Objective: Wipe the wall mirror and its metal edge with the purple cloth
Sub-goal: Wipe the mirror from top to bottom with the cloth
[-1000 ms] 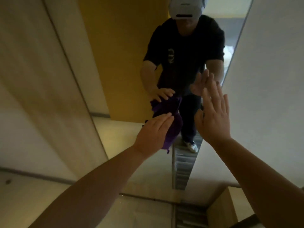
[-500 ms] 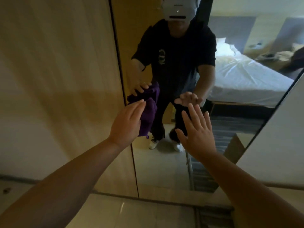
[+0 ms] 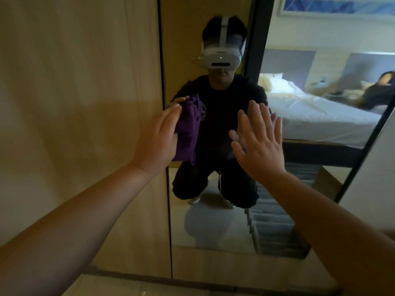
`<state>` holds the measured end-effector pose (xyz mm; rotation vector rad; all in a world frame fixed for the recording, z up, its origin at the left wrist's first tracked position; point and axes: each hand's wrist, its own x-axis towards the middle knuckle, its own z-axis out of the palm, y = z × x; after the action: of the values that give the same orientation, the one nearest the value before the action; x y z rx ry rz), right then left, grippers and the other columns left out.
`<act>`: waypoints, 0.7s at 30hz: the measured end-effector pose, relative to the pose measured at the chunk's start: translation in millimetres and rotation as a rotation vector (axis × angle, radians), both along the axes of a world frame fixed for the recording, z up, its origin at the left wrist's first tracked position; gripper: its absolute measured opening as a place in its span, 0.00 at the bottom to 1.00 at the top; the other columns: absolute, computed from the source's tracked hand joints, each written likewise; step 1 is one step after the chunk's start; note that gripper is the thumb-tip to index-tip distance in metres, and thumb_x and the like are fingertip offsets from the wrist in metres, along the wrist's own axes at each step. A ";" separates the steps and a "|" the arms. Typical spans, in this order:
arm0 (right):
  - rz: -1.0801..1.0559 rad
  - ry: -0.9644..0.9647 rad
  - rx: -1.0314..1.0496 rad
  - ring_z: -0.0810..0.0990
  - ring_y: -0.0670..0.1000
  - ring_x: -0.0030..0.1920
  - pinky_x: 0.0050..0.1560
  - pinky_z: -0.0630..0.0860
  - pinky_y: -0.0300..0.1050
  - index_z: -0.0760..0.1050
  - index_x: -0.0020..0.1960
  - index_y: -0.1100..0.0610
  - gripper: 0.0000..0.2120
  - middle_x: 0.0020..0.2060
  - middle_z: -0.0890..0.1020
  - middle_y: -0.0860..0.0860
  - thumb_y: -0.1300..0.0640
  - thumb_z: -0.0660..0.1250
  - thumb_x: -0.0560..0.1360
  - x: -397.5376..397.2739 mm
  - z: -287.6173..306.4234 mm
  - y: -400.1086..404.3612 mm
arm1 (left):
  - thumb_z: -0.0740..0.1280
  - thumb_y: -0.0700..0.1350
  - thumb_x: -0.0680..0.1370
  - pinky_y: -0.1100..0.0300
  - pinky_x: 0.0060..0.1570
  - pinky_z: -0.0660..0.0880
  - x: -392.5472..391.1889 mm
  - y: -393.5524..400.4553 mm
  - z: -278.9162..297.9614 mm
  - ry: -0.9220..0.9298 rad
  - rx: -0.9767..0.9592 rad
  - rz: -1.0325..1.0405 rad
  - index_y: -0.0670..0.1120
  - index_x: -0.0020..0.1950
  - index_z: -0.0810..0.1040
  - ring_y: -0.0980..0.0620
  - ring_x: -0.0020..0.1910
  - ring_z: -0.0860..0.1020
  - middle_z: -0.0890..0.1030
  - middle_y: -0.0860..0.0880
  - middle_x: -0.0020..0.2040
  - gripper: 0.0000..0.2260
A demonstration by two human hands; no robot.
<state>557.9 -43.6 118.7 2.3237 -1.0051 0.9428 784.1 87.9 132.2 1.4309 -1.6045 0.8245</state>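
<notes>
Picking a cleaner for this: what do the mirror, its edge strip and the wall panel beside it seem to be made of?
Wall mirror: glossy glass, showing clear reflections. Thin dark edge strip: likely metal, too narrow to confirm. Tan wall panel: matte wood-look laminate or veneer, with faint grain.

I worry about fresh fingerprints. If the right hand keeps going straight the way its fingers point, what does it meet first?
Most likely the mirror glass: the right hand is open, fingers spread toward it. Whether it touches already is unclear.

Dim warm light, soft blur, wide-angle bending
</notes>
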 end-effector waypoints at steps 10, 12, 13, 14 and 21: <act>-0.026 -0.015 -0.163 0.37 0.58 0.79 0.77 0.35 0.62 0.45 0.81 0.56 0.32 0.79 0.40 0.55 0.43 0.52 0.83 9.0 -25.7 -31.3 | 0.56 0.39 0.80 0.47 0.70 0.68 24.3 -1.9 30.5 0.122 -0.256 0.161 0.38 0.75 0.65 0.40 0.69 0.70 0.71 0.38 0.70 0.22; -0.009 -0.042 -0.190 0.39 0.59 0.80 0.77 0.38 0.63 0.47 0.81 0.56 0.33 0.80 0.43 0.57 0.43 0.53 0.82 10.6 -27.3 -34.8 | 0.57 0.40 0.83 0.47 0.70 0.67 30.4 -17.1 71.5 -0.010 -0.459 0.254 0.38 0.74 0.67 0.40 0.70 0.70 0.71 0.38 0.71 0.19; -0.001 -0.056 -0.202 0.39 0.59 0.80 0.77 0.39 0.64 0.47 0.81 0.56 0.33 0.80 0.44 0.57 0.43 0.53 0.82 11.4 -28.3 -36.8 | 0.56 0.41 0.84 0.46 0.69 0.68 32.8 -29.8 87.3 -0.107 -0.516 0.296 0.39 0.73 0.69 0.40 0.70 0.70 0.72 0.38 0.71 0.18; 0.007 -0.069 -0.214 0.39 0.58 0.80 0.77 0.39 0.64 0.47 0.81 0.56 0.33 0.80 0.44 0.57 0.43 0.53 0.82 12.4 -29.6 -38.7 | 0.55 0.43 0.86 0.43 0.69 0.69 32.2 -43.7 96.4 -0.201 -0.516 0.322 0.41 0.73 0.68 0.39 0.70 0.71 0.72 0.38 0.71 0.17; 0.059 -0.181 -0.358 0.45 0.59 0.80 0.77 0.44 0.65 0.54 0.80 0.57 0.33 0.79 0.51 0.58 0.44 0.58 0.81 18.0 -37.5 -51.4 | 0.62 0.47 0.80 0.41 0.75 0.57 22.3 -78.9 38.4 -0.397 -0.285 0.257 0.40 0.75 0.67 0.39 0.76 0.62 0.66 0.38 0.76 0.24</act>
<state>575.8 -94.9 81.2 2.0056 -0.7625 1.2617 806.4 9.0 170.7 1.3379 -1.5194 1.5012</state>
